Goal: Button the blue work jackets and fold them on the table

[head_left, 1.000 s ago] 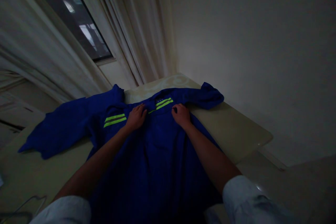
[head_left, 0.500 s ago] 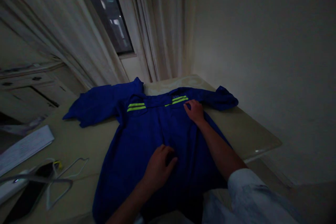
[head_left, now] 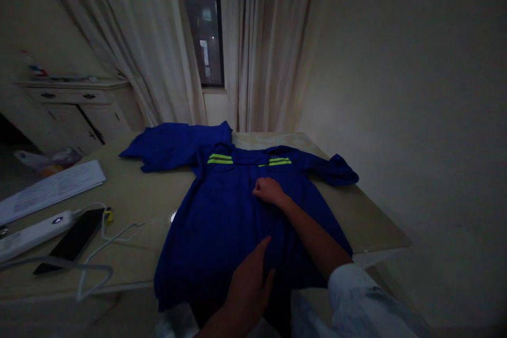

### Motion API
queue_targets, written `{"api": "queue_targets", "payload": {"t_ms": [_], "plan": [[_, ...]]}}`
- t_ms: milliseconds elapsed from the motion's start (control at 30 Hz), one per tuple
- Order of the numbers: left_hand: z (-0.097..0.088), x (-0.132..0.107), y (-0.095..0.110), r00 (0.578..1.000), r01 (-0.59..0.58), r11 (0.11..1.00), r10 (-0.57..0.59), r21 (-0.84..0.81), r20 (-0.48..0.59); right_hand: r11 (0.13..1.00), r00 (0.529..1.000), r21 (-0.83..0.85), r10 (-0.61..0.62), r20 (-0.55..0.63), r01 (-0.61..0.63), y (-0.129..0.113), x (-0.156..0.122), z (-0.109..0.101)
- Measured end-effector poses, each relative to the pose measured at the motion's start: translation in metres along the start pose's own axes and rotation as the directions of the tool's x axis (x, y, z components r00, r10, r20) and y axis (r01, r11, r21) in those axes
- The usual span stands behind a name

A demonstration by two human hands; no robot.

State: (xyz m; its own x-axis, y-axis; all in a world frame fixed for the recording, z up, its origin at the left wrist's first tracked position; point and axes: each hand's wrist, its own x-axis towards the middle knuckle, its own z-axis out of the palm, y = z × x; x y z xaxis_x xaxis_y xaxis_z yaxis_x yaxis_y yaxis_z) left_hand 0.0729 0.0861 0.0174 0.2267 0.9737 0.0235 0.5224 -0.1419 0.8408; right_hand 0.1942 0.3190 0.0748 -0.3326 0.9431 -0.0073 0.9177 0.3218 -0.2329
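the blue work jacket (head_left: 229, 211) lies front up on the bench (head_left: 134, 200), collar toward the window, with its body spread flat and the yellow stripes showing at the chest. the sleeve on the person's left is laid out across the bench. the sleeve on the right is bunched near the bench edge, and the hem hangs over the near edge. no fold shows in the body. the right hand (head_left: 269, 191) rests on the chest panel with its fingers curled closed; whether it pinches cloth cannot be told. the left hand (head_left: 249, 280) is open, flat at the lower front. judged status: spreading largely done, right sleeve and hem not yet straightened.
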Motion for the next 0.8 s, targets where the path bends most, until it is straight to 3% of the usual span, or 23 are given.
{"api": "queue_targets", "payload": {"t_ms": [167, 300, 367, 400, 433, 500, 533, 567, 600, 667, 800], "plan": [[0.009, -0.031, -0.017, 0.996, 0.056, 0.986, -0.066, -0.155, -0.062, 0.939, 0.993, 0.325, -0.091, -0.072, 0.110, 0.004, -0.005, 0.017], [0.024, -0.047, -0.058, 0.999, 0.017, 0.991, -0.024, -0.134, -0.047, 0.865, 0.971, 0.447, -0.235, -0.043, 0.229, 0.019, -0.008, 0.030], [0.030, -0.050, -0.081, 0.998, -0.023, 0.992, 0.015, -0.124, -0.063, 0.868, 0.973, 0.462, -0.096, -0.209, 0.185, 0.040, -0.005, 0.020], [0.032, -0.051, -0.091, 0.997, -0.039, 0.993, 0.031, -0.116, -0.071, 0.879, 0.943, 0.467, 0.064, -0.326, 0.102, 0.055, -0.003, 0.010], [0.033, -0.051, -0.099, 0.997, -0.053, 0.993, 0.046, -0.104, -0.069, 0.876, 0.866, 0.482, 0.252, -0.432, -0.015, 0.073, -0.001, 0.000], [0.036, -0.051, -0.109, 0.996, -0.065, 0.995, 0.059, -0.075, -0.074, 0.785, 0.599, 0.552, 0.593, -0.538, -0.282, 0.112, 0.000, -0.024], [0.038, -0.050, -0.110, 0.995, -0.054, 0.996, 0.048, -0.065, -0.089, 0.721, 0.487, 0.583, 0.688, -0.538, -0.376, 0.132, -0.001, -0.034], [0.040, -0.050, -0.111, 0.994, -0.027, 0.997, 0.020, -0.068, -0.105, 0.662, 0.406, 0.605, 0.749, -0.524, -0.442, 0.151, -0.003, -0.042], [0.042, -0.050, -0.109, 0.994, 0.004, 0.996, -0.013, -0.084, -0.108, 0.610, 0.348, 0.621, 0.792, -0.501, -0.493, 0.169, -0.007, -0.049], [0.045, -0.049, -0.104, 0.992, 0.057, 0.987, -0.072, -0.148, -0.100, 0.529, 0.288, 0.633, 0.845, -0.450, -0.564, 0.200, -0.016, -0.056], [0.043, -0.047, -0.094, 0.986, 0.073, 0.965, -0.107, -0.251, -0.125, 0.442, 0.246, 0.618, 0.892, -0.379, -0.650, 0.242, -0.038, -0.056]]}}
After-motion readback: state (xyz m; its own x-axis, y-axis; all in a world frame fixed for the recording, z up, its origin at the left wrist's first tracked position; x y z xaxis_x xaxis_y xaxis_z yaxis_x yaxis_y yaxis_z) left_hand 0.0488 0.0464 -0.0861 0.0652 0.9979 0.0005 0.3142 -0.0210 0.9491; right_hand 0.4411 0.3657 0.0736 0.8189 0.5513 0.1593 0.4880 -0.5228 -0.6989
